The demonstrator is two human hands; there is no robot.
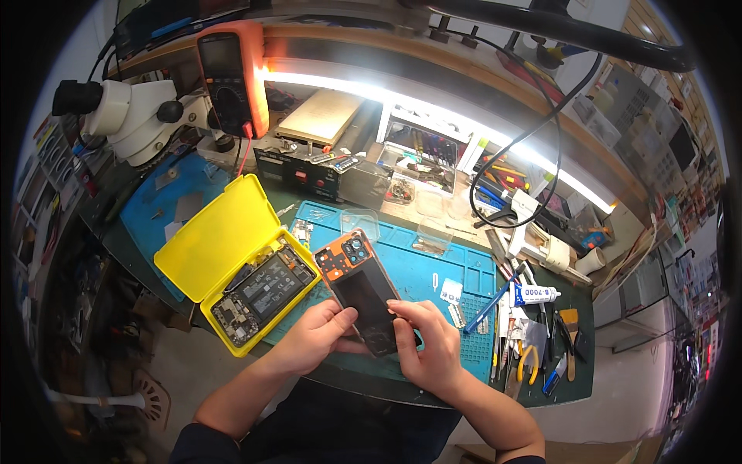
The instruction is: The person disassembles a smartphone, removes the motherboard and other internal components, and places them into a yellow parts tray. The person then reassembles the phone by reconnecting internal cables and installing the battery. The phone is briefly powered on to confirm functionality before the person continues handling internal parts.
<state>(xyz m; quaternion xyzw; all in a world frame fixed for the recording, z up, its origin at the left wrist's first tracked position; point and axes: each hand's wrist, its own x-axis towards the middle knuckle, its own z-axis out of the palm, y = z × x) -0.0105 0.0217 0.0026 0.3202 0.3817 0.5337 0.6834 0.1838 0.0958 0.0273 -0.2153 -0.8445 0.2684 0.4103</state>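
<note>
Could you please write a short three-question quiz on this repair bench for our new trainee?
1. True or false: both hands hold the phone back cover.
2. What lies in the open yellow case? A) pliers B) phone internals with a circuit board C) a glue tube
3. Fill in: the yellow-handled pliers lie to the person's ____ of the blue mat.

Key: 1 true, the left hand and right hand grip its lower end. 2 B. 3 right.
</note>
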